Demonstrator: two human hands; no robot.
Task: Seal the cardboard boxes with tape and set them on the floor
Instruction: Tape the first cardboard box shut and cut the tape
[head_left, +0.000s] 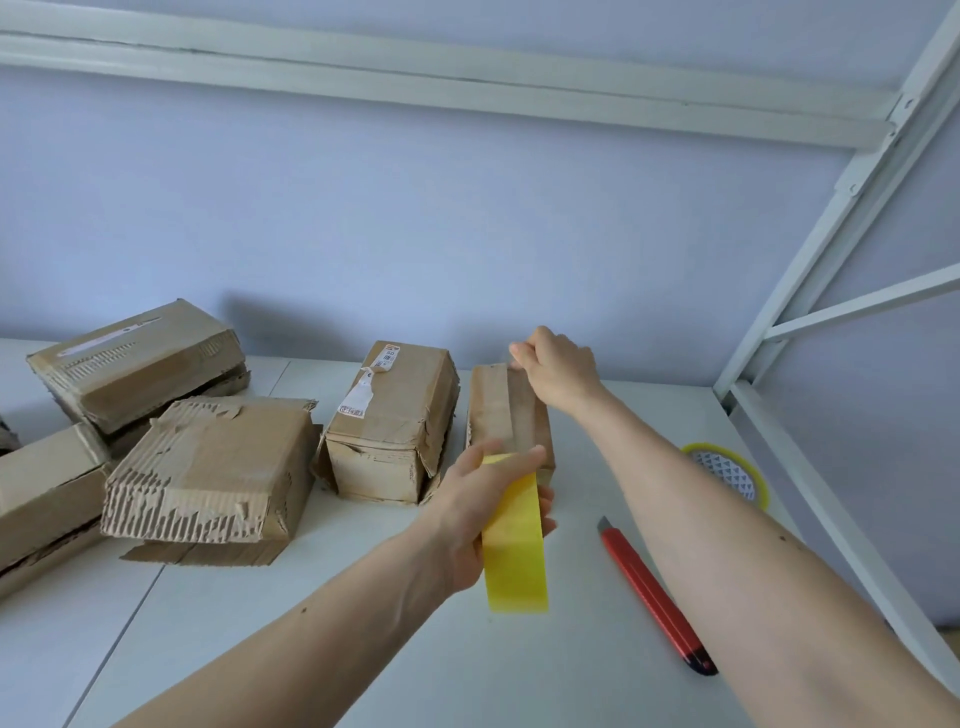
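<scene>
Head view: our left hand (480, 512) grips the yellow tape roll (514, 540) at centre frame. Our right hand (558, 371) pinches the tape end onto the narrow box (506, 410), likely anchoring the strip.

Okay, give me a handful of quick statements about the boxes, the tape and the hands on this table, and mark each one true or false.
1. The left hand holds a yellow roll of tape. True.
2. The right hand rests on the red utility knife. False: it is at the far end of the narrow brown cardboard box, and the knife lies untouched on the white table.
3. A second tape roll with a patterned core lies on the table beyond the right forearm. True.
4. The cardboard box with white labels stands on the floor. False: it stands on the table, left of the narrow box.
5. The knife lies between the two forearms. True.
</scene>
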